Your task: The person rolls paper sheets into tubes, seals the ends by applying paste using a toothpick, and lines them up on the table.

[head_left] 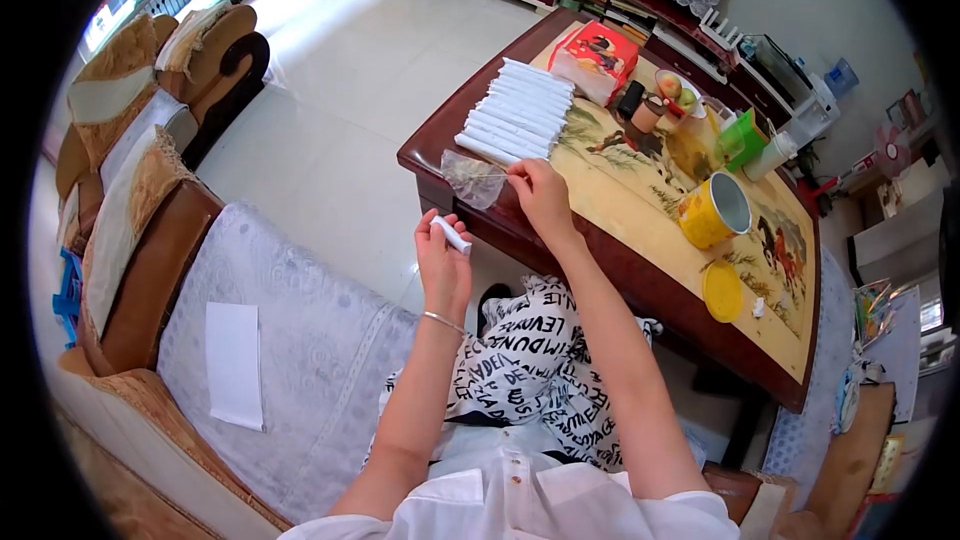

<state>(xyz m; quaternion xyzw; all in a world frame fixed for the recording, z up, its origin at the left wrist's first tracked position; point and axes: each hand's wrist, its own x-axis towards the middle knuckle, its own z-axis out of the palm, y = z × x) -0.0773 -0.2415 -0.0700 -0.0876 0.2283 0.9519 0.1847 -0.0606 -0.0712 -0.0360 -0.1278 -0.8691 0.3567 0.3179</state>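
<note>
My left hand (442,265) is closed around a short white paper roll (452,235), held just off the table's near edge. My right hand (542,202) pinches a thin stick-like thing (497,175) that points toward a clear plastic bag (472,181). That bag lies at the table's corner, with dry, greenish-beige bits inside; their kind is too small to make out. Behind it, long white paper rolls (515,112) lie side by side in a row.
On the wooden table (640,175) stand a red-and-white package (595,60), a fruit bowl (678,95) and an open yellow tin (714,211). A yellow lid (722,291) lies nearer me. White paper sheets (234,365) rest on the sofa (310,290) at left.
</note>
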